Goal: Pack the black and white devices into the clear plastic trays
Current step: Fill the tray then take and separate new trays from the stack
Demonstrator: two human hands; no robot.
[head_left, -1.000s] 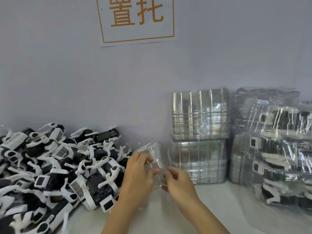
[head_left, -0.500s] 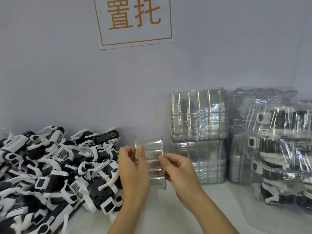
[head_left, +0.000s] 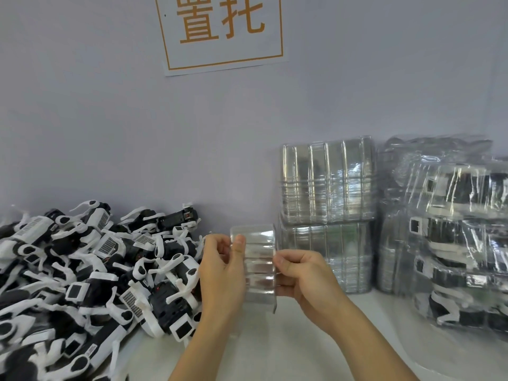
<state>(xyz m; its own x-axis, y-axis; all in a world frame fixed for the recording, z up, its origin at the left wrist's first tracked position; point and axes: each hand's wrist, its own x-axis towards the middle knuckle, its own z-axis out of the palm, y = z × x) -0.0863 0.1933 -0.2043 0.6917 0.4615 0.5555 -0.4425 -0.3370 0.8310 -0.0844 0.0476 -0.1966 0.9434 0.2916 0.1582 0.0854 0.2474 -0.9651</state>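
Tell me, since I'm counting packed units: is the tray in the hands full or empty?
Empty: the clear tray shows only see-through ribs, no device inside.

A white sign with orange characters hangs on the grey wall.

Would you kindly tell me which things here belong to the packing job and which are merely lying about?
Job: clear tray held by left hand and right hand; pile of devices; stacked empty trays; bagged packed trays.
Lying about: wall sign.
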